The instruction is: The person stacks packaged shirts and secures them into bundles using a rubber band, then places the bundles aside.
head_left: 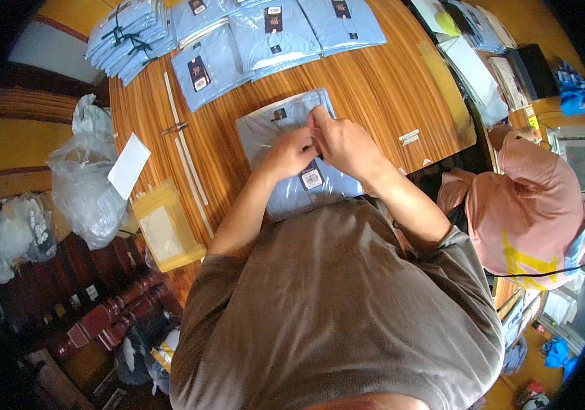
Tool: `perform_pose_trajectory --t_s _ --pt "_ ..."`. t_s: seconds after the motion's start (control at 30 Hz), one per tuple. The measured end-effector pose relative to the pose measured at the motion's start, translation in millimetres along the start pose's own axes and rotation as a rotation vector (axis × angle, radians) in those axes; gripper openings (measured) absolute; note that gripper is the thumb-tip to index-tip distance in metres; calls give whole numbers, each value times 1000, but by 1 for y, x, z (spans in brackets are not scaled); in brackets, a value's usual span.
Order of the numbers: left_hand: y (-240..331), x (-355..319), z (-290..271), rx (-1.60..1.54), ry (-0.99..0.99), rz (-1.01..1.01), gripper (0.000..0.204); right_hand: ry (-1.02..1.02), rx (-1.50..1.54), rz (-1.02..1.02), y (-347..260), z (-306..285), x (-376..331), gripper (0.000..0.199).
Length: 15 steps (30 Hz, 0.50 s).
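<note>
In front of me on the wooden table (pixel 367 85) lies a folded light blue shirt (pixel 285 195) in a clear plastic bag, with a dark tag (pixel 311 175) bearing a white label on its front. Above its middle, my left hand (pixel 288 154) has its fingers curled in, close against my right hand. My right hand (pixel 344 145) is closed, thumb and fingers pinched together at the shirt's upper part. Whatever lies between the fingertips is too small and covered to make out.
Bagged blue shirts (pixel 275 34) lie in rows at the far side, beside a tied stack (pixel 132 41). At left are white strips (pixel 186 164), a yellow packet (pixel 167 225) and a clear plastic bag (pixel 84 184). A person in a pink top (pixel 531 205) is at right.
</note>
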<state>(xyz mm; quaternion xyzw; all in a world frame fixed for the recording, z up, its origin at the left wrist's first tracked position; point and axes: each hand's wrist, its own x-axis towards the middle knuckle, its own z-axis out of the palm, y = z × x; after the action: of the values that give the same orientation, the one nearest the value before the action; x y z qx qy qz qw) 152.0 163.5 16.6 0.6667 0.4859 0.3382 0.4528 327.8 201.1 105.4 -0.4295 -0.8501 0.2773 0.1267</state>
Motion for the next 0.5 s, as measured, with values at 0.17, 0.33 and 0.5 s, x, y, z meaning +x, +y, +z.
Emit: perform_pose_trajectory --t_s 0.17,0.33,0.5 --pt "-3 -1 10 111 92 -84 11 155 117 -179 7 16 -4 27" --pt "-12 -1 22 36 259 -91 22 198 -10 -130 16 11 -30 39" --pt "11 3 23 -253 300 -39 37 271 -103 -300 41 26 -38 44"
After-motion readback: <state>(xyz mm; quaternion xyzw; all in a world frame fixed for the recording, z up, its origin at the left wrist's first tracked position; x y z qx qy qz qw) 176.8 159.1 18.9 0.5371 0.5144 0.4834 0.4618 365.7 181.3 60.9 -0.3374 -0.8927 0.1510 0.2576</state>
